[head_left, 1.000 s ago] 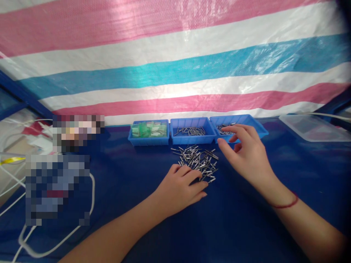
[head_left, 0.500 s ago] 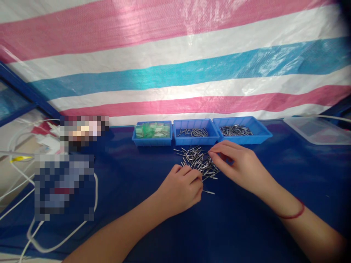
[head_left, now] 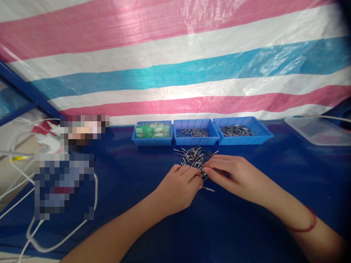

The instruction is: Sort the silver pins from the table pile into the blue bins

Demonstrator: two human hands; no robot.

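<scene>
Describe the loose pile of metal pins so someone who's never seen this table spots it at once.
From the striped sheet, drop to the row of three blue trays at its foot. Just in front of the middle tray, by the left hand and the right hand, sits the pile of metal pins. Unlike the pins in trays, it lies loose on the tabletop.

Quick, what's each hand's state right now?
Left hand: closed, a metal rivet sticking out of its grip.
Right hand: at the rivet pile; whether it is closed on one cannot be told.
</scene>
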